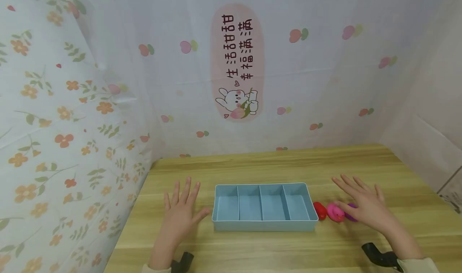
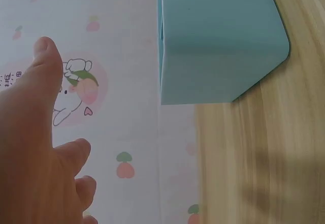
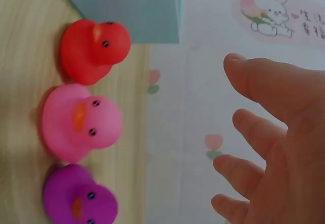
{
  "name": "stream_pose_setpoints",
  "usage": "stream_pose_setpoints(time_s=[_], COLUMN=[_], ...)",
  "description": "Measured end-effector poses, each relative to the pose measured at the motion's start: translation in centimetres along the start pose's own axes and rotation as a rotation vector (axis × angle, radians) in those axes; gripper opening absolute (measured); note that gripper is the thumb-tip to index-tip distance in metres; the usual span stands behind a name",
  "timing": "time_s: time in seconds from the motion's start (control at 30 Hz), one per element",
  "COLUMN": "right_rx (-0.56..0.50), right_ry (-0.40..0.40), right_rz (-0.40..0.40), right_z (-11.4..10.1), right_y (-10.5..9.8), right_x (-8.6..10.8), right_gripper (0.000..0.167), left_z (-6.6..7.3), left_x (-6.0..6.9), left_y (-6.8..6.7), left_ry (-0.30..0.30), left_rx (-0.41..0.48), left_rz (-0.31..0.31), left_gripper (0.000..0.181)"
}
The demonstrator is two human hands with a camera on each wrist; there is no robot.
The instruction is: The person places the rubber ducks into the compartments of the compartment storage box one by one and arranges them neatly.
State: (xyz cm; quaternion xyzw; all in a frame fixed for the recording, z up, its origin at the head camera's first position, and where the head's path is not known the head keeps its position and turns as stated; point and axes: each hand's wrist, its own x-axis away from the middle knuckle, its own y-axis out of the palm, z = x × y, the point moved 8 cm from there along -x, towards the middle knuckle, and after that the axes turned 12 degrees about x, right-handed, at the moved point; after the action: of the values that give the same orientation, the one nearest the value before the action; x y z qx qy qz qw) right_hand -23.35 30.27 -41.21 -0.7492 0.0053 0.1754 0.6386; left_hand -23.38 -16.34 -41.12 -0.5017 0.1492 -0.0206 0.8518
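Three ducks (image 3: pixel 101 125) beside blue tray (image 1: pixel 265 226)

The box (image 1: pixel 265 225) sits abt. mid-bench (image 1: pixel 252 251), w/ 4 slots (image 1: pixel 228 203) side by side. To its R, a row: 1st duck (image 3: pixel 86 56) just beside it, 2nd duck (image 3: pixel 76 125) in the mid., 3rd duck (image 3: pixel 81 196) at the R end. Hands: L hand (image 1: pixel 181 217) is L of the box, R hand (image 1: pixel 366 205) near the 3rd duck. Cloth (image 1: pixel 173 96) hangs behind the bench.
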Motion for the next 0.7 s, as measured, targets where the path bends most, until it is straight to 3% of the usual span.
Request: stream_pose_setpoints(time_s=[0.33, 0.7], right_rx=[-0.048, -0.063], right_ry=[0.039, 0.073], right_rz=[-0.031, 0.001], right_z=[2.6, 4.6], right_y=[1.7, 2.2], right_x=[1.5, 3.0], right_gripper=[0.072, 0.062], left_z=[0.0, 0.0], left_x=[0.2, 0.3], left_y=[2.1, 3.8], left_ry=[0.002, 0.043], left_rx=[0.013, 0.025], left_rz=[-0.094, -0.115], left_gripper=[0.077, 0.073])
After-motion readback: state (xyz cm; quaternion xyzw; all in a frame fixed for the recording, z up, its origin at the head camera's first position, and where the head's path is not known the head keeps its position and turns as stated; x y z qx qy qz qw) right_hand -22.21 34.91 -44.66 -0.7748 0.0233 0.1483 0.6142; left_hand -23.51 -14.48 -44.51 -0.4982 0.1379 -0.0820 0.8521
